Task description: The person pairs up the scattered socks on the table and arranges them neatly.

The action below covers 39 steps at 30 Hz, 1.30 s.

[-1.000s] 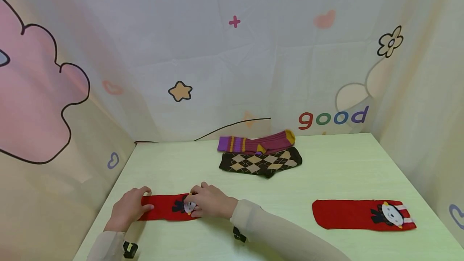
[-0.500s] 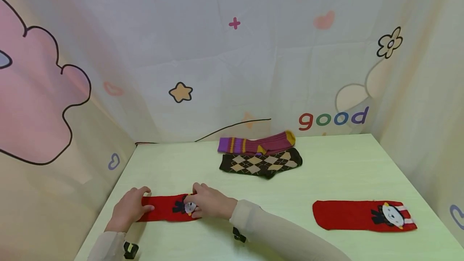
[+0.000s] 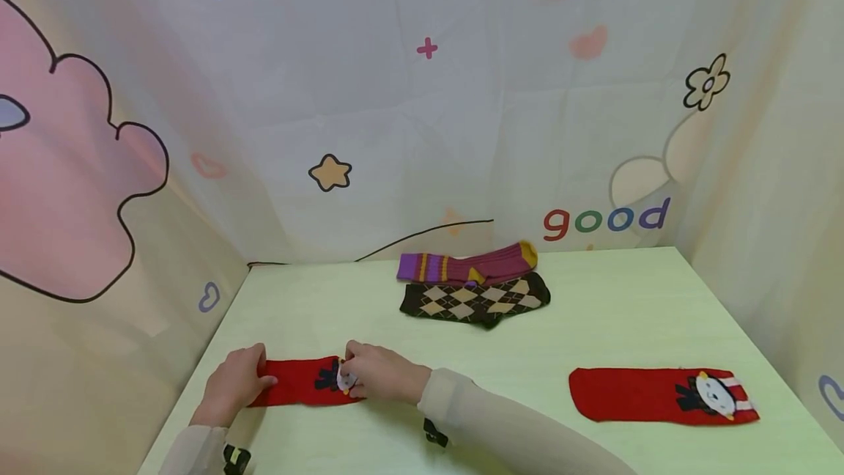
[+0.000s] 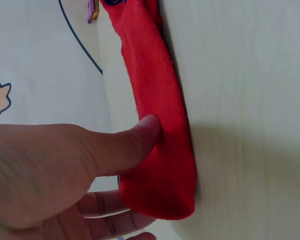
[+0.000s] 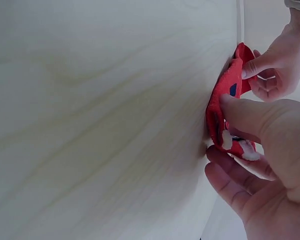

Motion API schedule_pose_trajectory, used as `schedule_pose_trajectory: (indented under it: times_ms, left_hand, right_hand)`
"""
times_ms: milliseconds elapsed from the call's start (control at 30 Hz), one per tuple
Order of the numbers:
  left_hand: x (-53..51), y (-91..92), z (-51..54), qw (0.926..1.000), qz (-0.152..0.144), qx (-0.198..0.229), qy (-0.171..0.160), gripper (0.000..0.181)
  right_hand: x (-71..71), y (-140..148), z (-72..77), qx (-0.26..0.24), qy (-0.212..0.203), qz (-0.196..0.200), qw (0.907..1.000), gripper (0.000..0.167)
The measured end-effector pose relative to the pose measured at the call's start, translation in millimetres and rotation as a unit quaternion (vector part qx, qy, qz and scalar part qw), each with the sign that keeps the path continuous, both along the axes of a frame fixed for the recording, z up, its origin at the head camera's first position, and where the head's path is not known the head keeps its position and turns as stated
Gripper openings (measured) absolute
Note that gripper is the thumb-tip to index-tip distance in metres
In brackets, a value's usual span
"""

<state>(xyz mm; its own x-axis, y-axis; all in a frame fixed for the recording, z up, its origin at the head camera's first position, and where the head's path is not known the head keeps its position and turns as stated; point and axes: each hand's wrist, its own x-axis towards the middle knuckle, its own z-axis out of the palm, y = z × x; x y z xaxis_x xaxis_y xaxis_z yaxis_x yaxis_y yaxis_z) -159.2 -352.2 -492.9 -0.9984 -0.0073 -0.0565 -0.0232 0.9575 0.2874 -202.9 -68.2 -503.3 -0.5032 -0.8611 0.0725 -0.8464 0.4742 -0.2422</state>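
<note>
A red sock point(image 3: 293, 381) with a white animal face and dark scarf lies at the front left, held at both ends. My left hand point(image 3: 232, 387) pinches its plain toe end; in the left wrist view the thumb point(image 4: 145, 135) presses on top while the fingers lie behind the edge. At the cuff end, my right hand point(image 3: 387, 374) grips the sock around the printed face, which it partly covers. The right wrist view shows the cuff point(image 5: 227, 137) bunched between thumb and fingers. A matching red sock point(image 3: 626, 394) lies flat at the right, untouched.
Toward the back of the pale green table point(image 3: 501, 438) lie a purple sock pair with yellow toes point(image 3: 501, 262) and dark argyle socks point(image 3: 461, 302), side by side. A printed curtain point(image 3: 409, 116) rises behind the table and along its sides.
Both hands stay at the sock's ends. The left fingers have drawn in closer on the toe end, and the right fingers have bunched together slightly. The view has tilted up a little.
</note>
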Motion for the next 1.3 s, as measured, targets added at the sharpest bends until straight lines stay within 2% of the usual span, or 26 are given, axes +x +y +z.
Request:
schedule_pose_trajectory:
  times_ms: [133, 267, 433, 667, 933, 1167, 1300]
  left_hand:
    - [0.5, -0.2, 1.7, 0.9997, 0.014, 0.001, -0.017, 0.035]
    - [1.5, -1.7, 4.4, 0.9998, 0.014, -0.004, -0.016, 0.029]
    - [4.4, -4.8, 7.5, 1.0000, 0.007, 0.003, 0.001, 0.022]
    - [5.2, -10.0, 9.0, 0.9992, -0.010, 0.032, 0.024, 0.013]
    - [7.5, -13.7, 14.7, 0.9959, -0.042, 0.045, 0.066, 0.015]
    - [7.1, -11.9, 20.4, 0.9952, -0.047, 0.055, 0.066, 0.017]
    - [8.5, -10.1, 22.7, 0.9942, -0.050, 0.056, 0.077, 0.019]
  right_hand:
    - [-0.3, 0.4, -0.4, 0.006, 0.013, 0.002, 0.9999, 0.025]
    - [0.7, 1.2, 1.2, 0.009, 0.023, -0.004, 0.9997, 0.028]
    - [3.6, 0.8, 4.5, -0.009, 0.015, -0.015, 0.9997, 0.037]
    - [6.4, 4.7, 6.8, -0.046, 0.029, -0.014, 0.9984, 0.045]
    - [7.5, 10.7, 12.8, -0.074, 0.025, -0.010, 0.9969, 0.051]
    - [8.2, 16.5, 17.4, -0.080, 0.027, -0.019, 0.9962, 0.050]
    - [7.6, 20.9, 19.4, -0.084, 0.033, -0.019, 0.9957, 0.051]
